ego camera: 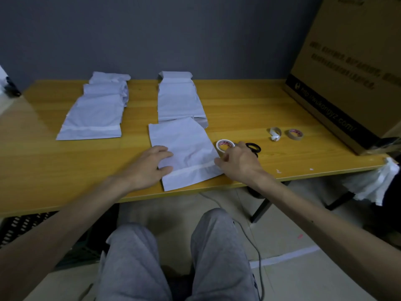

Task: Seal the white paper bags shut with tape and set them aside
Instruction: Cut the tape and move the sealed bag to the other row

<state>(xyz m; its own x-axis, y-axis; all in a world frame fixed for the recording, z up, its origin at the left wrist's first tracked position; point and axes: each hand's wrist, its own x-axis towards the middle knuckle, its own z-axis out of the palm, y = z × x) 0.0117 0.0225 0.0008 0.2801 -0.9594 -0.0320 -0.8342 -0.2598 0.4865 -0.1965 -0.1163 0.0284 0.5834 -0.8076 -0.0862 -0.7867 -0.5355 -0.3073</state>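
Head view: one white paper bag (pixel 184 146) lies flat and slightly askew at the near edge of the table (pixel 249 109). It is creased, and a pale strip of tape (pixel 191 169) runs across it near its closest end.

The left hand (pixel 149 168) rests on the bag's left edge with fingers spread and relaxed, flat on the paper. The right hand (pixel 238 162) is at the bag's right edge, its thumb touching where the strip ends. Its other fingers curl away behind the back of the hand, so I cannot tell whether they hold anything.

Two piles of similar bags lie farther back. The left pile (pixel 97 109) shows what looks like three overlapping bags, the nearest one taped across. The middle pile (pixel 179 98) shows perhaps two, with a folded top.

There are three tape rolls:
- a white roll (pixel 224 145) just beyond the right hand
- a nearly spent roll with a loose curl of tape (pixel 275 134)
- a brownish roll (pixel 295 134) beside it

One pair of black-handled scissors (pixel 252 147) lies partly behind the right hand.

The table is smooth yellow wood grain on dark legs, set against a plain grey wall. A large printed cardboard box (pixel 351 61) stands on its right end, and crumpled white material (pixel 377 183) hangs off the right corner. Below are knees in grey trousers, a pale floor and a thin cable.
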